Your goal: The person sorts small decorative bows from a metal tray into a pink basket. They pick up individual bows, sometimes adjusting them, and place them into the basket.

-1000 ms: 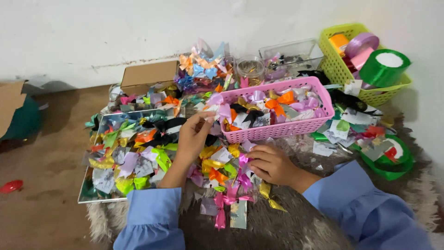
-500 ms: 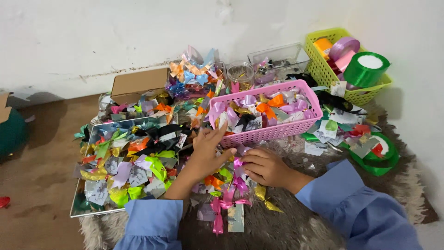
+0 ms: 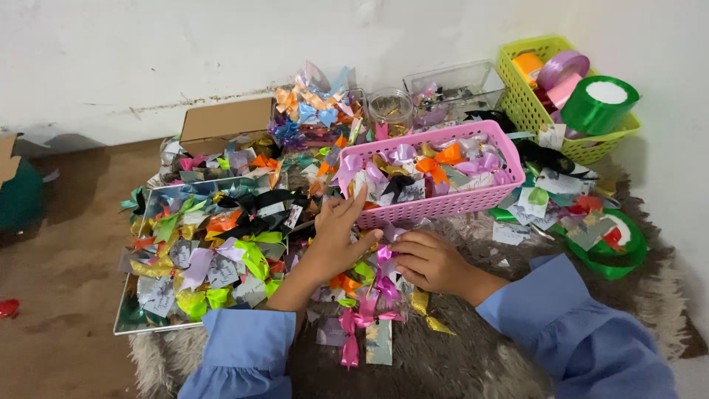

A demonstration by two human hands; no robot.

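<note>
Both our hands work the heap of ribbon bows [image 3: 362, 284] on the grey rug [image 3: 473, 362], left hand [image 3: 336, 236] spread flat against the pink basket [image 3: 443, 203], right hand [image 3: 428, 258] curled, pinching a pink bow [image 3: 384, 255], perhaps to lift it free.

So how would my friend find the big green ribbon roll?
Look to the yellow-green basket standing by the wall at the far right. The green ribbon roll lies on that basket's right-hand side, beside a lilac roll. It is the only bright green roll there, with a white middle.
</note>
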